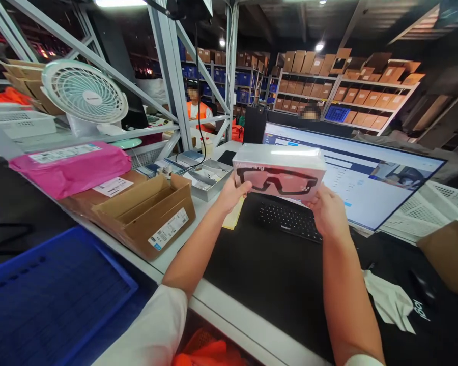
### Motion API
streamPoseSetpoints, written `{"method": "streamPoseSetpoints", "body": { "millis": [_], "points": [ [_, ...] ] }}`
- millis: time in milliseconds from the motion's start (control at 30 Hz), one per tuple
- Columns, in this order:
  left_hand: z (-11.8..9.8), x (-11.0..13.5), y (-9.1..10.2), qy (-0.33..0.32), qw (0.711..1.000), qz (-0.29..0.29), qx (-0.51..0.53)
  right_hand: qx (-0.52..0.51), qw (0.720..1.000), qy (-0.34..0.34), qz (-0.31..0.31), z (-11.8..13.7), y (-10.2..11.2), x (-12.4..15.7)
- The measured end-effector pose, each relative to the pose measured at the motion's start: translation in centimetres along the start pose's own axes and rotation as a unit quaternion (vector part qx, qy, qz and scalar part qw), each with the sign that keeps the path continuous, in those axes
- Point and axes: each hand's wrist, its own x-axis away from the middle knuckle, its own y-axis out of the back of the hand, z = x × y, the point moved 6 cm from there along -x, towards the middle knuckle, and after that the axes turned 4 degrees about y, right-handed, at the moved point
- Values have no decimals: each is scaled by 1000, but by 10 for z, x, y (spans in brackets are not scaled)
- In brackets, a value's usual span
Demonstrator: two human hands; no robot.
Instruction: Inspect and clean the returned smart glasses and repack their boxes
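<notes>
Both my hands hold up a shiny, wrapped sunglasses box (278,175), white on top, with a dark-framed pair of glasses pictured on its pink front. My left hand (232,192) grips its left end, thumb on the front face. At the right end, my right hand (327,209) closes round the lower corner; some of its fingers are hidden behind the box. Below and behind the box lie a black keyboard (286,219) and a lit monitor (366,173). A yellow paper (233,216) lies under my left wrist.
On the left stand an open cardboard box (145,213), a pink parcel (72,165) and a fan (86,94). A blue crate (57,300) sits lower left. A grey tray (209,180) is behind. On the right are a pale cloth (391,300), a mouse (422,287) and a carton (448,254).
</notes>
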Motion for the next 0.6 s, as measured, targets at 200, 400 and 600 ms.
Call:
{"method": "streamPoseSetpoints", "body": {
  "millis": [200, 400, 600],
  "points": [
    [-11, -1, 20, -88, 979, -139, 122, -94, 995, 4, 35, 4, -39, 14],
    [-12, -5, 27, 10, 960, -210, 184, 212, 958, 193, 13, 8, -42, 24],
    [-2, -4, 15, 61, 985, -146, 72, 252, 937, 235, 51, -1, -40, 13]
  ]
}}
